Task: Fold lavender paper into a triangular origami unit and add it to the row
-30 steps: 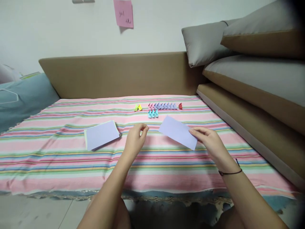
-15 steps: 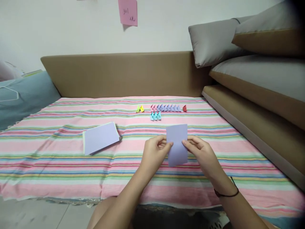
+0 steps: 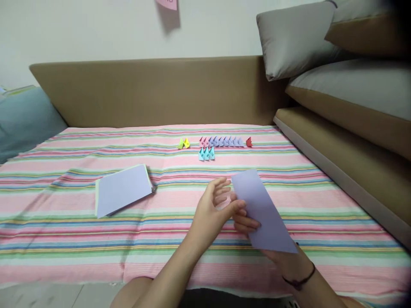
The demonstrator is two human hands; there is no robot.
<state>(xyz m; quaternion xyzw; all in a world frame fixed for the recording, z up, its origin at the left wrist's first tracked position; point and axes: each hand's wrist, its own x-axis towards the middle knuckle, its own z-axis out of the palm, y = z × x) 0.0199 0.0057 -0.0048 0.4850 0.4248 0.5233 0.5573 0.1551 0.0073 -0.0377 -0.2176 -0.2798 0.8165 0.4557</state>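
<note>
A pale purple sheet of paper (image 3: pixel 261 209) slants above the striped cloth, its top leaning left and its lower corner pointing right. My right hand (image 3: pixel 245 220) holds it at the left edge, with the fingertips showing there and the rest of the hand mostly behind the sheet. Close by on the left is my left hand (image 3: pixel 213 203), fingers spread, its thumb by the right hand's fingers. Whether that thumb touches the paper I cannot tell. Beyond the hands stand small folded paper pieces: purple (image 3: pixel 226 141), pink (image 3: pixel 204 142), light blue (image 3: pixel 206 154), yellow (image 3: pixel 186 143), green (image 3: pixel 180 144) and red (image 3: pixel 248 142).
A stack of paper (image 3: pixel 125 190), purple on top, lies at the left on the striped cloth (image 3: pixel 180 261). A brown board (image 3: pixel 160 92) rises along the back. Grey and brown cushions (image 3: pixel 346 98) are piled at the right, and a blue cushion (image 3: pixel 28 117) sits far left.
The sheet has swung from upright between both hands to a slant over my right hand. My left hand has let go of it and spread its fingers. The view has shifted slightly.
</note>
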